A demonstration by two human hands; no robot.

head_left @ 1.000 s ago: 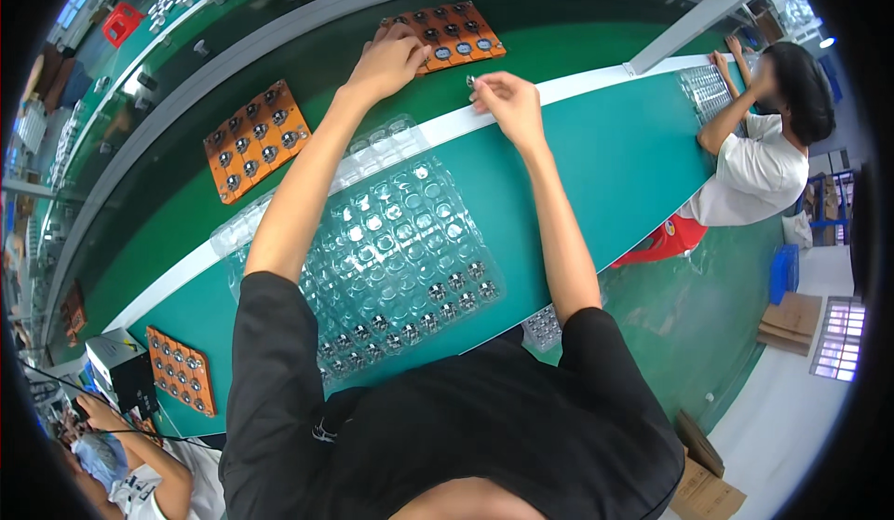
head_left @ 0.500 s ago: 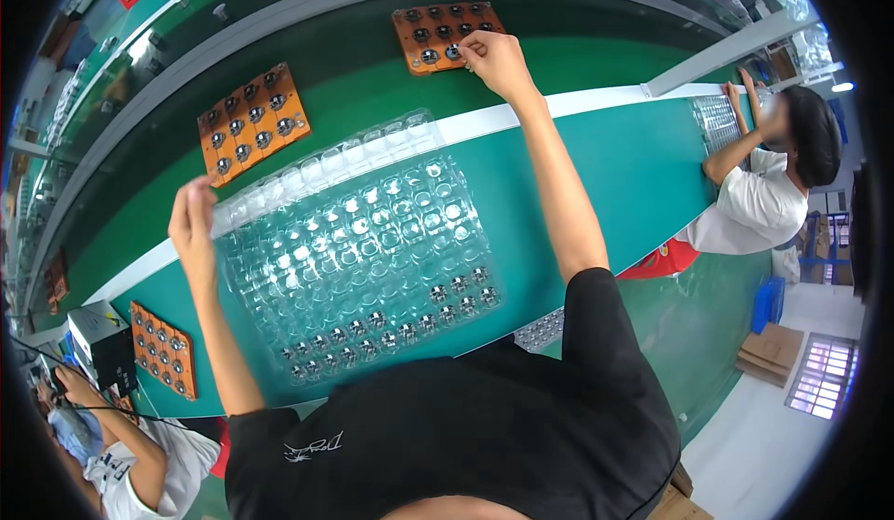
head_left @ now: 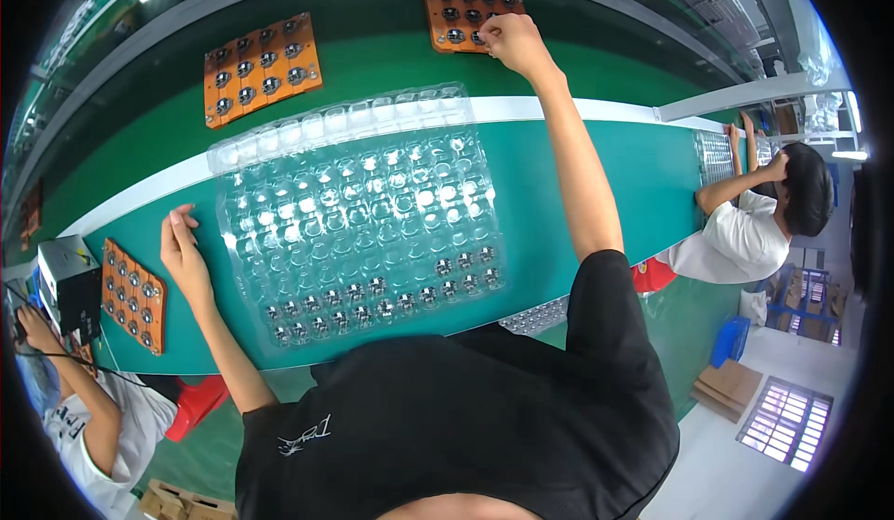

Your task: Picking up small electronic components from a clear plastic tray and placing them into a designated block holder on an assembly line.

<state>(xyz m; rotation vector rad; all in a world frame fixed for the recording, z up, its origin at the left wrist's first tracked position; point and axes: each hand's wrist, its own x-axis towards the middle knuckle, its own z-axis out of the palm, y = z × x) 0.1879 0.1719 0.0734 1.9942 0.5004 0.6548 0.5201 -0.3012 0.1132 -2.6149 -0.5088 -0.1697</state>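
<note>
My right hand (head_left: 514, 43) reaches to the far orange plate (head_left: 441, 17), which carries rows of small round dark electronic parts. Its thumb and fingers are pinched at a small round electronic part (head_left: 477, 37) in the near row, mostly covered by the fingertips. My left hand (head_left: 183, 248) hovers over the green table, left of the clear plastic tray (head_left: 372, 231), fingers loosely apart and holding nothing. Many-pocketed, the tray lies before me; several electronic parts (head_left: 386, 308) sit in its two nearest rows, with gaps among them. Its far edge rests over the white rail.
Another filled orange plate (head_left: 264, 68) lies beyond the rail (head_left: 624, 110), and a third (head_left: 133, 297) at the table's left end, beside a black-and-white box (head_left: 70, 287). One co-worker (head_left: 745, 213) sits at the right, another (head_left: 88, 418) at the lower left.
My left hand has drawn back from beside the left orange plate to the table left of the tray. My right hand stays pinched at the far plate. The whole view has shifted slightly.
</note>
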